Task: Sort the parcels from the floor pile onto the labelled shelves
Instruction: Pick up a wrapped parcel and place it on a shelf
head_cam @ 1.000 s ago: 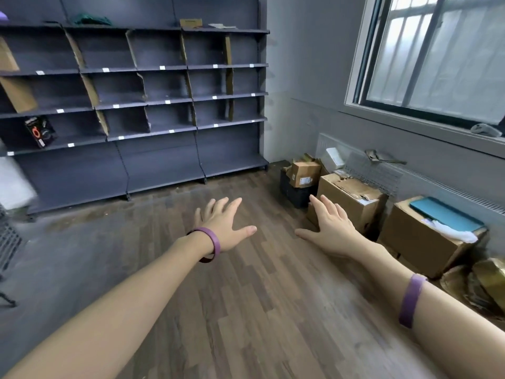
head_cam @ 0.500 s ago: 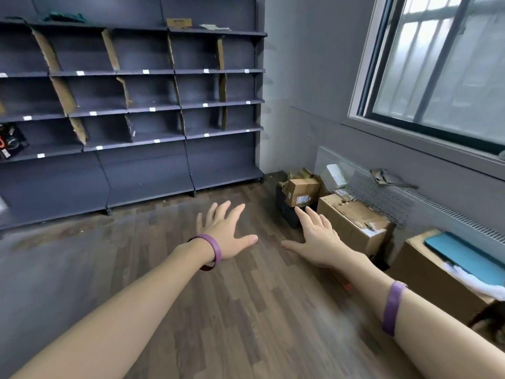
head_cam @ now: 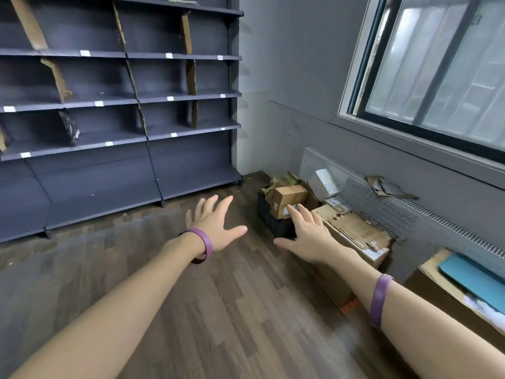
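Head view takes in the dark shelves [head_cam: 120, 99] on the left wall, nearly bare, with their cardboard dividers leaning. I judge that a parcel shoved in hard could knock a divider into the next bay. The floor pile [head_cam: 326, 184] lies against the radiator, well apart from the shelves, so every carry crosses open wood floor [head_cam: 218, 310]. The large torn carton [head_cam: 352, 236] has ragged flaps that may snag a wristband or shed loose paper if bumped. The small brown parcel [head_cam: 289, 199] sits atop a black box [head_cam: 269, 214] with clutter close behind it, and pulling it from one side may tip it or drag its neighbours down. Both grips are spread apart and hold nothing. The right grip [head_cam: 308, 231] hovers before the brown parcel, though I cannot tell whether it touches it, and the left grip [head_cam: 213, 222] is over bare floor. The white shelf labels [head_cam: 169, 55] are too small to read, so a wrong bay looks like the likeliest slip.
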Available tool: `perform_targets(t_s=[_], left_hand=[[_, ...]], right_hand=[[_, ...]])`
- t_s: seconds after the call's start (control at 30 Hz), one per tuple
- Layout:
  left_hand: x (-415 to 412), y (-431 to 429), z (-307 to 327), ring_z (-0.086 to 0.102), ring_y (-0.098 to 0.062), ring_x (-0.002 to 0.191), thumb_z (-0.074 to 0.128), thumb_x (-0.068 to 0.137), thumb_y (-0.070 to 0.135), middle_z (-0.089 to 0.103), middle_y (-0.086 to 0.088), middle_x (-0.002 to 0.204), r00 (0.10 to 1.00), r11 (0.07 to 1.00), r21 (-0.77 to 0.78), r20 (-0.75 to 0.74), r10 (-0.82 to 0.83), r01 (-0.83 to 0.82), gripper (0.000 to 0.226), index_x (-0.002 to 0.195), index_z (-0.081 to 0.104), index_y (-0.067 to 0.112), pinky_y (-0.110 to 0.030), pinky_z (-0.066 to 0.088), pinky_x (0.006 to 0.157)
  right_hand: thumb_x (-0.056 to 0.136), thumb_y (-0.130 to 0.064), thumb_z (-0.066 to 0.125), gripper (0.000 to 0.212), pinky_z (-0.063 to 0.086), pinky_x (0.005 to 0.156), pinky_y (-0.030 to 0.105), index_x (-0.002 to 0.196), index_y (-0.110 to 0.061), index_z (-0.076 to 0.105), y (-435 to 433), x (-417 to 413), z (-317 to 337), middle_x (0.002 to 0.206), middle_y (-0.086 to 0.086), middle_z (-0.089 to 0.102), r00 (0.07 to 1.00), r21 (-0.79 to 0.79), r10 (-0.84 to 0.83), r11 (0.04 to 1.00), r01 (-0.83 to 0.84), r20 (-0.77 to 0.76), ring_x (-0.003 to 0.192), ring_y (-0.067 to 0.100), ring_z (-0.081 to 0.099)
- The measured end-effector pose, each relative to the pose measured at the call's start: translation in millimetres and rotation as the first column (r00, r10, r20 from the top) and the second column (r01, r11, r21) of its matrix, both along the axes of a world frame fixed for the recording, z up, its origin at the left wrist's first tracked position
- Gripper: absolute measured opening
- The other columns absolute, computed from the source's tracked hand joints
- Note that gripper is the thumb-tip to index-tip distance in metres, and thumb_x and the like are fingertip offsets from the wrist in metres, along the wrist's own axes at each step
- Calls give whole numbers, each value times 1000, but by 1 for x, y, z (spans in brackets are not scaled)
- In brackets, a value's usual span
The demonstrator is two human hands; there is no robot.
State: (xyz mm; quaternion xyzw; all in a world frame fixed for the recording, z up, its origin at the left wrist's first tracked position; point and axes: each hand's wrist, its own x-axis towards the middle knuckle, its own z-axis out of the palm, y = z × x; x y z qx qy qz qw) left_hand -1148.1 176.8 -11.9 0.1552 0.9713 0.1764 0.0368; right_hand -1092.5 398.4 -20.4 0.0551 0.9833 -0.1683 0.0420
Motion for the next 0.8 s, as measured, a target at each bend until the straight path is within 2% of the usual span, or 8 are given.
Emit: perform_targets(t_s=[0.27, 0.53, 0.8], left_hand=[[-130, 31, 5, -10, -22, 146, 47, 89, 59, -1, 5, 159, 998, 998, -11, 15, -62, 62, 75, 149, 9, 37, -49, -1, 118], [-252, 97, -18, -11, -20, 146, 48, 89, 58, -3, 6, 159, 992, 992, -28, 5, -125, 125, 74, 149, 9, 39, -50, -1, 118], [-410, 164, -20, -9, -22, 147, 48, 89, 55, -1, 5, 159, 999, 999, -28, 2, -40, 40, 74, 149, 8, 38, -49, 1, 118]], right_hand=[[88, -59, 53, 87, 12, 118, 54, 153, -30, 2, 24, -123, 11, 162, -2, -3, 997, -35, -57, 998, 55, -52, 148, 33, -3], [87, -61, 53, 88, 13, 118, 56, 153, -32, 2, 80, -249, -17, 162, -1, -2, 995, -50, -79, 996, 77, -59, 148, 33, -3], [89, -59, 53, 86, 13, 119, 55, 153, -30, 3, 158, -430, -35, 163, 1, 0, 999, -73, -15, 997, 12, -40, 148, 35, -1]])
